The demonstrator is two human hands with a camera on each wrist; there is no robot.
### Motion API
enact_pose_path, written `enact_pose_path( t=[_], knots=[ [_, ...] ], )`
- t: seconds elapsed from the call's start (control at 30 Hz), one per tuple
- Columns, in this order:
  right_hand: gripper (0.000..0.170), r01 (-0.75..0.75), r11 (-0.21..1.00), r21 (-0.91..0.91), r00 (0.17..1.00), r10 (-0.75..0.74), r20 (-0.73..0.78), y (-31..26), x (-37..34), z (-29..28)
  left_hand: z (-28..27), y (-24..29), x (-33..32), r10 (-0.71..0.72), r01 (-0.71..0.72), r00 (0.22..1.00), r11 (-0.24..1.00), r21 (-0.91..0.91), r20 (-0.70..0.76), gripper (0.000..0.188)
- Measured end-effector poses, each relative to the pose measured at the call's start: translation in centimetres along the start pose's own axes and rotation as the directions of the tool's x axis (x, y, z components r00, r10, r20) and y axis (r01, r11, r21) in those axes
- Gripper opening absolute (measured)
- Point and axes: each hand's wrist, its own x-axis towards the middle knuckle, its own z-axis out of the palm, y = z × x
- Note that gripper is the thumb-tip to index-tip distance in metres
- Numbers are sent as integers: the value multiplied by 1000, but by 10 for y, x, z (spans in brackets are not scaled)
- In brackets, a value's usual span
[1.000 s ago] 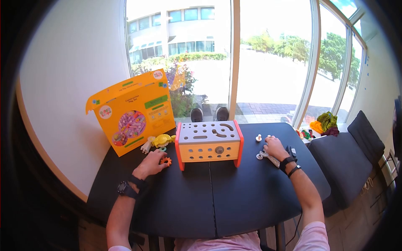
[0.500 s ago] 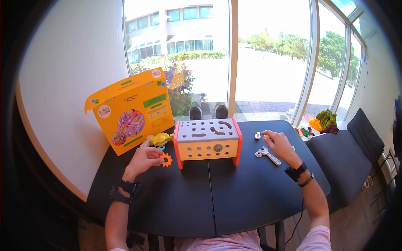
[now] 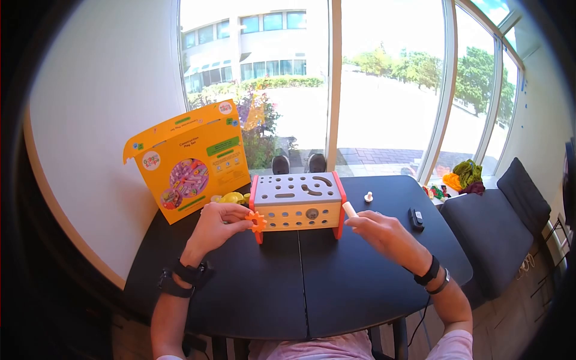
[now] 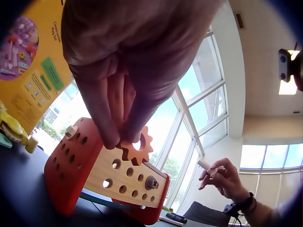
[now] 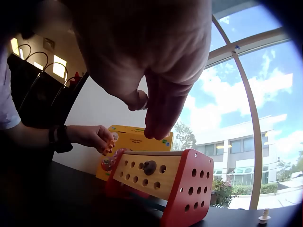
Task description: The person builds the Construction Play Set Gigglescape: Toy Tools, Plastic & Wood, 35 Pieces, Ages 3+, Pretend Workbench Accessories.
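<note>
- Pinching an orange gear point(image 3: 258, 222) between thumb and fingers, the left hand point(image 3: 215, 233) is near the toy bench's left end.
- Right hand point(image 3: 393, 240): fingers curled round a pale peg point(image 3: 350, 210), near the other end.
- Toy bench point(image 3: 298, 201): upright on the black table point(image 3: 354, 288), with 2 red ends, a gray top and 1 gray screw point(image 3: 312, 213) in its wooden front.
- Black gadget point(image 3: 416, 219): right of the bench.
- White bolt point(image 3: 368, 197): farther back, standing upright.
- Yellow toy point(image 3: 233, 197): partly hidden behind the left hand.
- Orange box point(image 3: 192, 162): standing, back left.

A dark padded chair point(image 3: 487, 237) stands near tall windows point(image 3: 335, 90), with green trees point(image 3: 477, 78) and a pale building point(image 3: 236, 39) outside.
</note>
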Motion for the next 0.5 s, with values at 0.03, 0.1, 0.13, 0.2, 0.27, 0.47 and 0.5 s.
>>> enact_pose_path(
  t=[0.03, 0.1, 0.13, 0.2, 0.27, 0.47, 0.5],
  knots=[
    [26, 5, 1000, 5, 1000, -5, 10, -3, 1, 2, 4, 3, 1, -7, 7, 1000, 1000, 25, -3, 28],
    [26, -6, 998, 67, 1000, 6, 7, -3, 0, 10, 10, 10, 4, -20, 21, 1000, 997, 76, -10, 28],
    [26, -10, 995, 98, 1000, 10, 6, -3, 1, 13, 13, 11, 5, 3, -2, 1000, 996, 84, -11, 28],
    [25, 45, 994, 100, 998, -49, 37, -8, 6, 15, 20, 11, 10, 51, -49, 999, 994, 100, -12, 29],
    [26, 80, 989, 124, 994, -89, 65, -10, 11, 20, 28, 12, 14, 60, -56, 998, 991, 124, -30, 28],
    [27, 115, 979, 169, 977, -142, 158, -15, 36, 56, 55, 13, 26, 70, -64, 996, 991, 116, -53, 21],
    [26, 140, 975, 172, 974, -167, 153, -13, 41, 66, 59, 9, 28, 61, -55, 997, 991, 121, -47, 20]
  ],
)
